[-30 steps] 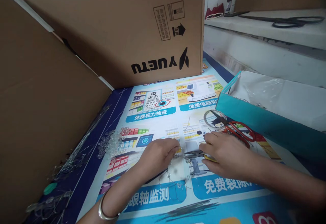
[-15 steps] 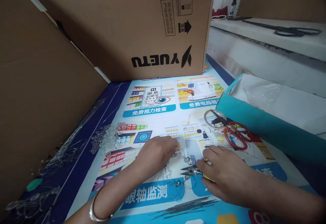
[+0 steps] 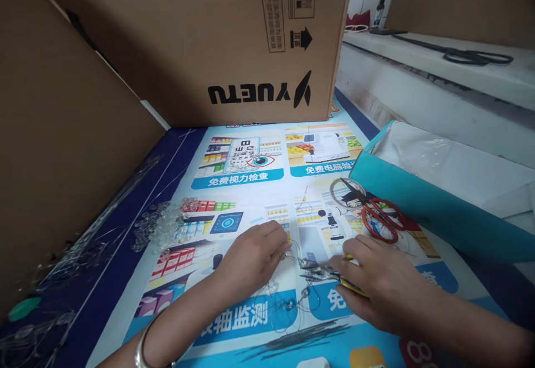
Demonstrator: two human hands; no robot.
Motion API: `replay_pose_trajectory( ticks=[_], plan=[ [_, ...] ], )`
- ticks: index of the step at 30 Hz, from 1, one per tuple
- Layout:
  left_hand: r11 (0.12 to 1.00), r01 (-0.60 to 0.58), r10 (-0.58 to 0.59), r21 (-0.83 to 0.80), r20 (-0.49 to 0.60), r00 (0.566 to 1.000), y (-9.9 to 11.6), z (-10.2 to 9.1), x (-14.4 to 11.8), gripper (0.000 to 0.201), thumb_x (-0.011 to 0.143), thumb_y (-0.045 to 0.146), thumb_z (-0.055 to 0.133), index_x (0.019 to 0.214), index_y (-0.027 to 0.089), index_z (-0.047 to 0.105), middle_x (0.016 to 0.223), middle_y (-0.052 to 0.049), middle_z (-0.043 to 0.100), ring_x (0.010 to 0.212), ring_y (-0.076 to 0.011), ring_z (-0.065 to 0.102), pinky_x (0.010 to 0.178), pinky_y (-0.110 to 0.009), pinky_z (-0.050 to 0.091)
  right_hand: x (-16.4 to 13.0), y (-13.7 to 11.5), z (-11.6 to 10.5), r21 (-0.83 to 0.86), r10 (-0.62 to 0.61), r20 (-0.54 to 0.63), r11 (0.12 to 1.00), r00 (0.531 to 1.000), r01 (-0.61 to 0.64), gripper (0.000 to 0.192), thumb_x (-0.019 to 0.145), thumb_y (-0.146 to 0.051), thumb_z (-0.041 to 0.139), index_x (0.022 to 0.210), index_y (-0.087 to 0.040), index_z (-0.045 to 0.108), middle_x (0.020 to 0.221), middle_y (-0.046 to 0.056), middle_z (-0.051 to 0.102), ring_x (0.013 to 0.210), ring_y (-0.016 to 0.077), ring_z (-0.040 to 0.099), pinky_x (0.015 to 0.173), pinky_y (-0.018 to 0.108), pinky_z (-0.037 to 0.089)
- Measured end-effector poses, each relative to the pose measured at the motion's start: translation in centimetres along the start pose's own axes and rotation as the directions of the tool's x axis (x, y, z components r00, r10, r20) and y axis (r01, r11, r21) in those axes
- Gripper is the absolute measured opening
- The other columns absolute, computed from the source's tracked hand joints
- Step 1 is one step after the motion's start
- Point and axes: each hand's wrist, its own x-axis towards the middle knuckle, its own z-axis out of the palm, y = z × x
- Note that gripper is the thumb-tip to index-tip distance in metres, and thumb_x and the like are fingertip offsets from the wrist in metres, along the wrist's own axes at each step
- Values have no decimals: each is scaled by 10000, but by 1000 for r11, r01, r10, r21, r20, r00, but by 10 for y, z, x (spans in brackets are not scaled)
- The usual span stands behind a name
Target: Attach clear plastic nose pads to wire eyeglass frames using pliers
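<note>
**Two hands work a thin wire with small pliers**

Closest to the camera, a bundle of thin dark wires [image 3: 305, 339] lies on the printed poster [image 3: 234, 184] that covers the tabletop. A silver bangle [image 3: 141, 351] sits on the left wrist.

The left hand [image 3: 251, 259] pinches a thin wire with clear beads [image 3: 292, 295] between its fingertips. The right hand [image 3: 376, 284] is closed around small pliers [image 3: 317, 270] with yellow handles. The tips of the pliers point left and sit right at the wire, just beside the left fingertips. The two hands are near each other but do not touch. The beaded wire loops down on the poster between and below them.

A bit farther, red scissors [image 3: 378, 217] lie on the poster near a teal box [image 3: 418, 206] with a white plastic bag inside. To the left is a pile of clear beads [image 3: 163, 226].

Farther back stands a big cardboard box [image 3: 234, 44] with black letters. Far right, black scissors [image 3: 463, 54] lie on a white ledge [image 3: 438, 72]
</note>
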Motion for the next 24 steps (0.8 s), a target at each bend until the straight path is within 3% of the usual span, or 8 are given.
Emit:
replay_pose_trajectory(
  ticks=[5,14,19,24],
  plan=[
    [1000,9,-9,-30,15,1000,-1,2,-3,200,921,245,337,813,169,487,785,-35,532,722,-168,482,633,-294,402,-3,-1,-6,25,126,0,992,992,-126,245,843,-322,448,1012,-199,578,913,89,524,832,219,471,672,328,342],
    [994,23,-21,-106,19,1000,-4,6,-5,175,917,231,347,898,185,515,832,-35,553,777,-176,500,699,-311,410,-3,-8,-15,14,224,62,974,973,-225,242,834,-324,451,958,-185,606,900,96,537,844,231,491,679,331,370],
    [989,31,-29,-142,17,999,-3,7,-4,175,919,242,353,898,186,518,835,-35,544,777,-174,493,693,-305,408,3,-10,-16,-22,203,88,979,975,-201,235,847,-327,438,947,-198,607,890,87,553,833,233,505,663,333,381],
    [980,-7,2,-201,-24,1000,-5,9,-4,182,923,235,356,865,183,521,808,-29,546,775,-168,484,687,-299,396,8,-10,-12,-85,115,44,990,992,-111,244,863,-303,432,1009,-198,598,896,78,557,853,229,500,712,354,381]
  ],
)
